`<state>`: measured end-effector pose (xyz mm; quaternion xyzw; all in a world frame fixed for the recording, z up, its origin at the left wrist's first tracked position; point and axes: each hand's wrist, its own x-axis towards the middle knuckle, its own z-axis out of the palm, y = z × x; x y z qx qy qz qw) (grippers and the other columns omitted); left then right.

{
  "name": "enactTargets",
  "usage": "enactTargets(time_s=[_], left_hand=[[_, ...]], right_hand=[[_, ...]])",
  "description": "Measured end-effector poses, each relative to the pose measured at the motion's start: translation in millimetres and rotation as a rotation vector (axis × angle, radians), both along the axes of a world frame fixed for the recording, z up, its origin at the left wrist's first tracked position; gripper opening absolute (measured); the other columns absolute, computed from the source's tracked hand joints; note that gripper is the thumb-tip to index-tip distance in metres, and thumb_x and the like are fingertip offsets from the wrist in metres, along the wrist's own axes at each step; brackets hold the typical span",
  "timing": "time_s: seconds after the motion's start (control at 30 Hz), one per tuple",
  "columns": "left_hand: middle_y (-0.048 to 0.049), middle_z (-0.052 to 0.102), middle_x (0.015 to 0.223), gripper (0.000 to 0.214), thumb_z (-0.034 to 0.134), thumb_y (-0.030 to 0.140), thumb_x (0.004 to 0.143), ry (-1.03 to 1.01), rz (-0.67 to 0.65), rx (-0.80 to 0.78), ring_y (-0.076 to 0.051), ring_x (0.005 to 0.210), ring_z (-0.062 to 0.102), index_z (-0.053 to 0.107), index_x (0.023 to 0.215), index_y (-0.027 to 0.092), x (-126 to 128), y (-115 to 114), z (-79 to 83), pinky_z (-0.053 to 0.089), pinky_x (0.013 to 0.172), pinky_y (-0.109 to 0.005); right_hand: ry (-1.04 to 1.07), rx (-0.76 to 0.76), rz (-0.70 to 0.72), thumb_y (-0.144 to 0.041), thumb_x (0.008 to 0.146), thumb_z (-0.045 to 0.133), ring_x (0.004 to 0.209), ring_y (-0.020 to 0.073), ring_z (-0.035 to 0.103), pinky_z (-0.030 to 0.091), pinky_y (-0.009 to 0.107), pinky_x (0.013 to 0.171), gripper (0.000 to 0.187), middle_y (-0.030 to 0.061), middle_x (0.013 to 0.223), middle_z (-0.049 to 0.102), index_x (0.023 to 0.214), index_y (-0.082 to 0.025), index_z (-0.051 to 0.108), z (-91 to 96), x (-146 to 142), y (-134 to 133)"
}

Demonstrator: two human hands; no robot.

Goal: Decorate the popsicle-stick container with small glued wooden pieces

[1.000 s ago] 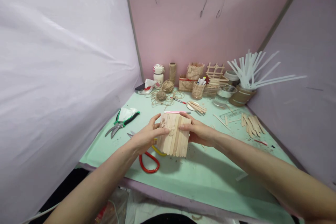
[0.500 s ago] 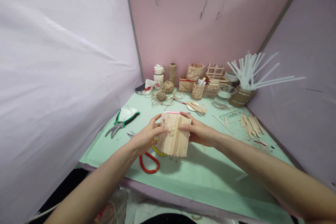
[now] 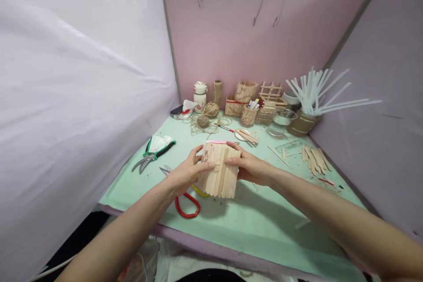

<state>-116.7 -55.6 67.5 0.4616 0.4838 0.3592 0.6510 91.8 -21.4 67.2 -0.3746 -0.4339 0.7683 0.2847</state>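
Between my two hands is a popsicle-stick box [image 3: 220, 180], its front made of upright pale sticks with rounded lower ends and a small flower-like wooden ornament on it. My left hand [image 3: 189, 170] grips the left side, thumb pressed across the front beside the ornament. On the opposite side my right hand [image 3: 250, 166] is closed round the edge, its thumb on the front. The fingers behind the box are partly hidden. Scissors [image 3: 187, 205] with red and yellow handles lie beneath, partly covered by my left hand and the box. A pink-and-white pen-like stick [image 3: 216, 142] shows just behind.
Green-handled pruning shears [image 3: 150, 156] lie to the left. Twine balls [image 3: 203, 121], a cup of markers [image 3: 249, 114], stick-built boxes and a clear bowl of water [image 3: 279, 124] stand at the back. Right are loose wooden sticks [image 3: 315, 159] and a pot of glue sticks [image 3: 300, 123].
The hands and the box keep nearly the same pose. Only a slight shift of the camera view shows; nothing has been taken hold of or let go.
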Motion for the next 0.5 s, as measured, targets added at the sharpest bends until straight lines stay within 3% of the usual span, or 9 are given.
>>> enactTargets(time_s=[0.37,0.5], left_hand=[[-0.0122,0.040,0.145,0.079,0.070,0.040,0.073,-0.003,0.001,0.025,-0.032,0.127,0.044,0.027,0.140,0.032,1.3,-0.2,-1.2,0.039,0.097,-0.048],[-0.0150,0.031,0.150,0.090,0.070,0.045,0.073,-0.028,0.010,0.052,-0.032,0.132,0.039,0.018,0.145,0.030,-0.5,-1.7,-2.9,0.034,0.103,-0.048]], right_hand=[[-0.012,0.015,-0.001,-0.031,0.066,0.080,0.121,0.0284,0.048,0.047,0.050,0.093,0.104,0.0118,0.143,0.039,0.146,-0.036,0.013,-0.8,0.9,-0.3],[-0.023,0.023,-0.033,-0.031,0.065,0.080,0.121,0.0281,0.049,0.046,0.050,0.093,0.105,0.0113,0.145,0.038,0.146,-0.036,0.014,0.9,3.0,0.4]])
